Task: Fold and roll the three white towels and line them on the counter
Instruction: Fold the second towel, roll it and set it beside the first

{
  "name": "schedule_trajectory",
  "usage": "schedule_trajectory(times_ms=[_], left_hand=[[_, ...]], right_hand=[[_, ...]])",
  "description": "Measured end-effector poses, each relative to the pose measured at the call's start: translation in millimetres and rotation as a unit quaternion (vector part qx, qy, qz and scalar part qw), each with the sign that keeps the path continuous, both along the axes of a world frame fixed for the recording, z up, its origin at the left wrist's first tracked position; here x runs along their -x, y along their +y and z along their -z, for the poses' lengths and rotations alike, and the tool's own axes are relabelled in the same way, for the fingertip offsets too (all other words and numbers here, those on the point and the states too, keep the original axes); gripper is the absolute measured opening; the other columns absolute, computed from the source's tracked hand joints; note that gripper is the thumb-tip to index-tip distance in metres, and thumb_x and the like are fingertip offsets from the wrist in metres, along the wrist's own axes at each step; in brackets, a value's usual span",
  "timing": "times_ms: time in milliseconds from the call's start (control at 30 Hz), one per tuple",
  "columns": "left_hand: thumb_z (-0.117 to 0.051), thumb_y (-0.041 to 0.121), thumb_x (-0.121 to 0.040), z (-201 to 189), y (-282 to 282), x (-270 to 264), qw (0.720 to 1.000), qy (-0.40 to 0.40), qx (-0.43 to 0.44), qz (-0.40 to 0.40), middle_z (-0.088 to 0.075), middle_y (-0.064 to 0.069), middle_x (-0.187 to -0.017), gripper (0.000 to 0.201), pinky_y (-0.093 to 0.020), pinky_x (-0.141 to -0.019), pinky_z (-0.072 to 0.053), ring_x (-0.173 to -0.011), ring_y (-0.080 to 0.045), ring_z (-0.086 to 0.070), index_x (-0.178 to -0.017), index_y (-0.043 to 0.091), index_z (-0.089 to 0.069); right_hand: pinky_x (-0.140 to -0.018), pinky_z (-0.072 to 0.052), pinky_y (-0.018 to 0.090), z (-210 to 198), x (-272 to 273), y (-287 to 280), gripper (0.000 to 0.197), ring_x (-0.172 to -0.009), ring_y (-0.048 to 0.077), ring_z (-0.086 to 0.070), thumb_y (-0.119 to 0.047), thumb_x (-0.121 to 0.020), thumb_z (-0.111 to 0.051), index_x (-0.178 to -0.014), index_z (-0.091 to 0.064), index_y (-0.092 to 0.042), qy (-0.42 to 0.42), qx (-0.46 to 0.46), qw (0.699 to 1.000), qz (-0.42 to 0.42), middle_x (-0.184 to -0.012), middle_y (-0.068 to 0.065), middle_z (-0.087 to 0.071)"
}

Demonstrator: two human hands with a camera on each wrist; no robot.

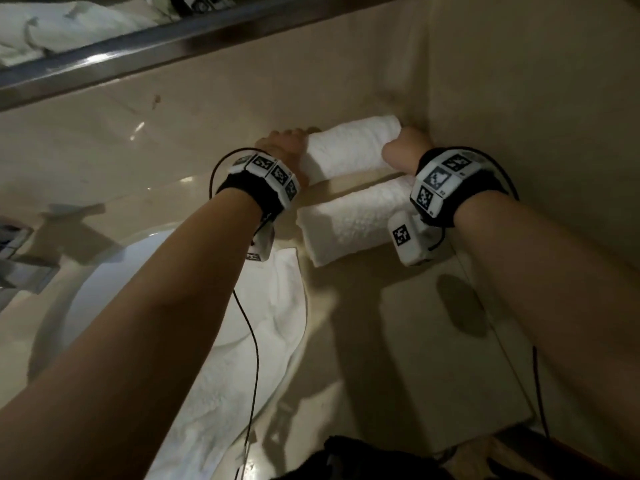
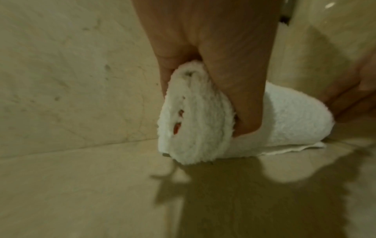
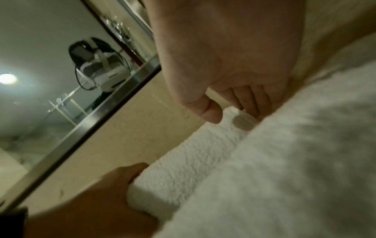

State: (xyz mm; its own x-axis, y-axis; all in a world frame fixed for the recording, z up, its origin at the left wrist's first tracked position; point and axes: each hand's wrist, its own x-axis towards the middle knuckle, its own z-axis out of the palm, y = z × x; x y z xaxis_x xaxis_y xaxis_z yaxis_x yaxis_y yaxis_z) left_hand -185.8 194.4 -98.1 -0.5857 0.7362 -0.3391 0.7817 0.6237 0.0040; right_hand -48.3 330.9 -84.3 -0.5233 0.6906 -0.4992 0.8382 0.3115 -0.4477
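Two rolled white towels lie side by side on the beige marble counter (image 1: 450,358), parallel and almost touching along their length, in the corner where the back wall meets the side wall. The far rolled towel (image 1: 353,147) sits just beside the back wall, and each hand takes one of its ends. The left hand (image 1: 282,145) grips the left end: in the left wrist view the thumb (image 2: 242,103) curls down over the near side of the roll while the fingers wrap behind it, so the spiral end face stays bare and turned toward that camera. A loose hem edge pokes out flat from under the roll onto the counter. The right hand (image 1: 405,150) curls over the right end next to the side wall; in the right wrist view its fingertips (image 3: 252,103) bend down onto the top of the roll and the thumb (image 3: 205,109) presses beside them.

The near rolled towel (image 1: 349,223) lies free on the counter under the right wrist. Both forearms reach forward and slightly inward, wrists bent down, each wearing a black band with white marker blocks. A third towel (image 1: 256,341), unrolled, drapes over the sink basin (image 1: 104,289) beneath the left forearm. A metal-framed mirror (image 1: 86,32) runs along the back wall.
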Motion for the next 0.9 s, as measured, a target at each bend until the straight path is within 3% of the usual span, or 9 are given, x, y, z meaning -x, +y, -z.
schedule_trajectory(times_ms=[100,233,400,467,567,633,733,833,900], left_hand=[[-0.067,0.035,-0.080,-14.0,-7.7,5.6,0.998,0.002,0.003,-0.056,-0.052,-0.010,-0.130,0.067,-0.036,-0.089,-0.045,-0.116,-0.030,-0.053,-0.136,0.013,-0.036],[-0.073,0.036,-0.072,-41.4,-51.8,6.9,0.996,0.029,-0.040,-0.080,-0.061,-0.013,-0.112,0.066,-0.038,-0.080,-0.047,-0.104,-0.033,-0.057,-0.125,0.012,-0.042],[-0.075,0.037,-0.065,-80.4,-115.1,-11.5,0.987,0.017,-0.108,-0.121,-0.065,-0.008,-0.100,0.060,-0.037,-0.076,-0.051,-0.093,-0.030,-0.063,-0.115,0.019,-0.047],[-0.078,0.039,-0.061,-98.0,-140.8,-27.1,0.982,-0.030,-0.129,-0.133,-0.064,-0.007,-0.102,0.065,-0.036,-0.077,-0.048,-0.095,-0.029,-0.061,-0.115,0.017,-0.050],[-0.069,0.054,-0.038,-116.0,-169.5,-57.5,0.958,-0.158,-0.176,-0.163,-0.060,-0.001,-0.100,0.081,-0.031,-0.075,-0.042,-0.093,-0.021,-0.057,-0.108,0.017,-0.055],[-0.063,0.056,-0.033,-116.4,-186.0,-81.2,0.940,-0.213,-0.197,-0.182,-0.061,0.000,-0.101,0.084,-0.029,-0.075,-0.045,-0.093,-0.019,-0.056,-0.107,0.018,-0.055],[-0.063,0.052,-0.034,-109.1,-198.4,-113.2,0.921,-0.269,-0.199,-0.200,-0.060,0.004,-0.101,0.079,-0.022,-0.069,-0.043,-0.092,-0.015,-0.056,-0.107,0.024,-0.053],[-0.072,0.040,-0.051,-98.0,-204.0,-149.4,0.902,-0.342,-0.161,-0.208,-0.057,0.007,-0.103,0.074,-0.022,-0.065,-0.049,-0.089,-0.012,-0.056,-0.120,0.026,-0.047],[-0.070,0.040,-0.051,-89.5,-205.5,-171.5,0.891,-0.394,-0.128,-0.183,-0.059,0.006,-0.106,0.079,-0.020,-0.064,-0.050,-0.088,-0.010,-0.057,-0.124,0.026,-0.045]], right_hand=[[-0.082,-0.037,0.027,-8.2,4.1,-4.2,0.039,-0.122,0.031,-0.049,-0.013,-0.093,-0.042,-0.130,-0.049,-0.002,0.035,0.013,0.999,-0.017,-0.124,0.016,-0.053],[-0.064,-0.037,0.020,-19.3,5.8,-30.8,0.036,-0.097,0.018,-0.052,-0.016,-0.093,-0.041,-0.123,-0.054,-0.002,0.140,0.054,0.989,0.000,-0.106,0.006,-0.054],[-0.091,-0.035,0.026,-35.7,-0.6,-76.4,0.055,-0.120,0.020,-0.046,-0.022,-0.091,-0.045,-0.143,-0.031,-0.009,0.270,0.163,0.947,0.059,-0.136,0.004,-0.046],[-0.094,-0.040,0.031,-47.4,-8.7,-92.3,0.050,-0.115,0.019,-0.049,-0.022,-0.089,-0.047,-0.138,-0.037,-0.013,0.322,0.198,0.923,0.072,-0.127,0.001,-0.051],[-0.094,-0.050,0.043,-61.0,-24.1,-111.8,0.038,-0.098,0.016,-0.055,-0.019,-0.086,-0.050,-0.124,-0.045,-0.019,0.371,0.254,0.887,0.103,-0.105,-0.003,-0.056],[-0.084,-0.052,0.039,-65.1,-40.1,-125.0,0.039,-0.089,0.012,-0.055,-0.017,-0.086,-0.050,-0.125,-0.046,-0.019,0.381,0.282,0.874,0.107,-0.097,-0.006,-0.054],[-0.071,-0.048,0.030,-68.6,-67.7,-138.6,0.036,-0.083,0.008,-0.052,-0.017,-0.086,-0.051,-0.122,-0.049,-0.019,0.374,0.274,0.879,0.113,-0.094,-0.008,-0.053],[-0.076,-0.048,0.033,-68.1,-102.0,-147.2,0.024,-0.090,0.014,-0.054,-0.021,-0.085,-0.053,-0.110,-0.051,-0.023,0.356,0.242,0.892,0.138,-0.099,-0.005,-0.056],[-0.076,-0.048,0.032,-64.7,-124.5,-151.6,0.019,-0.091,0.017,-0.056,-0.021,-0.084,-0.053,-0.103,-0.055,-0.022,0.341,0.235,0.897,0.155,-0.095,-0.004,-0.058]])
